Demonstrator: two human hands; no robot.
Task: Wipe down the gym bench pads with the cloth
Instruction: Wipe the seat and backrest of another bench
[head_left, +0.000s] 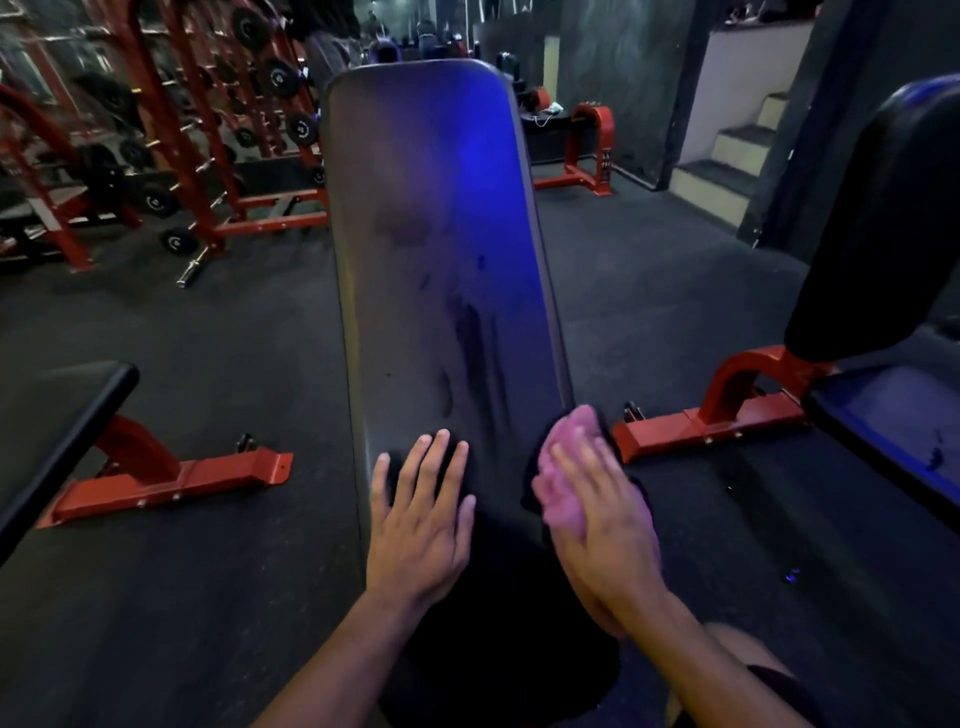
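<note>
A long black bench pad (431, 208) runs away from me down the middle, glossy with blue light and dull smear marks along its centre. My left hand (421, 519) lies flat on the near end of the pad, fingers spread, holding nothing. My right hand (608, 519) presses a cloth (563, 452) against the pad's right edge; the cloth looks pinkish under the fingers with dark folds around it. The hand and cloth are motion-blurred. The pad's nearest end is in deep shadow.
Another black bench (62, 415) on a red frame (171, 478) stands at the left. An upright bench back (883, 234) and its seat (893, 431) stand at the right. Red racks with weight plates (208, 130) fill the back left, steps (737, 156) the back right. My knee (748, 654) is near.
</note>
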